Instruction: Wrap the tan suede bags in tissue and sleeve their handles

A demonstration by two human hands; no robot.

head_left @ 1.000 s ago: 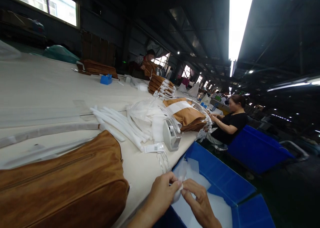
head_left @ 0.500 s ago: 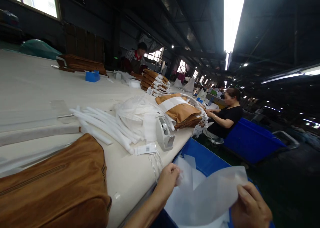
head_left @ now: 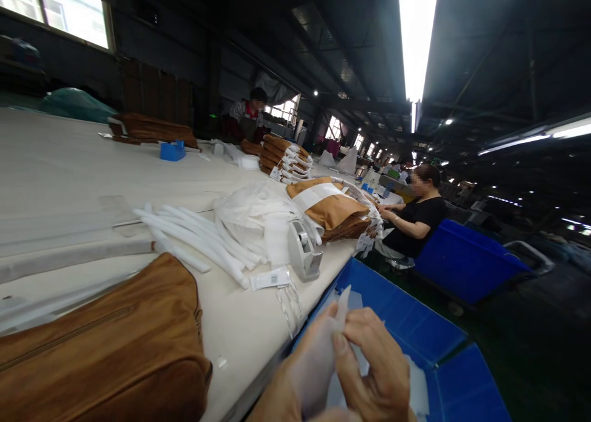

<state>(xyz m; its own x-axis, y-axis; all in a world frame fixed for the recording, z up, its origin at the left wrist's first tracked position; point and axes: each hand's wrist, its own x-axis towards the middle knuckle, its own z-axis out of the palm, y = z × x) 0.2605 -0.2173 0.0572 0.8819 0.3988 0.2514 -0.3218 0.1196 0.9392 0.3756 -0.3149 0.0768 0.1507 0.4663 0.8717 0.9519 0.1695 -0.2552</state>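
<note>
My left hand [head_left: 309, 366] and my right hand [head_left: 373, 366] are close together at the bottom of the view, over a blue plastic bin [head_left: 392, 311]. Between them both is pinched a thin white translucent sheet [head_left: 342, 311], gathered and partly hidden by my fingers. More white sheet lies in the bin under my hands. To the left, on the cream table [head_left: 249, 311], rests a tan leather bag [head_left: 92, 348]. Near my left hand are white braided cords [head_left: 289, 308], a barcode tag [head_left: 270, 279] and a grey tape dispenser [head_left: 302, 249].
White foam tubes [head_left: 194, 243] and plastic wrap [head_left: 252, 215] lie on the table, beyond them stacked tan bags [head_left: 284, 157]. A seated co-worker in a dark top [head_left: 422, 225] is at the right beside another blue bin [head_left: 466, 262].
The white sheet, spread wide between my hands half a second ago, is now gathered up as my hands have come together. My head has turned slightly, shifting the view.
</note>
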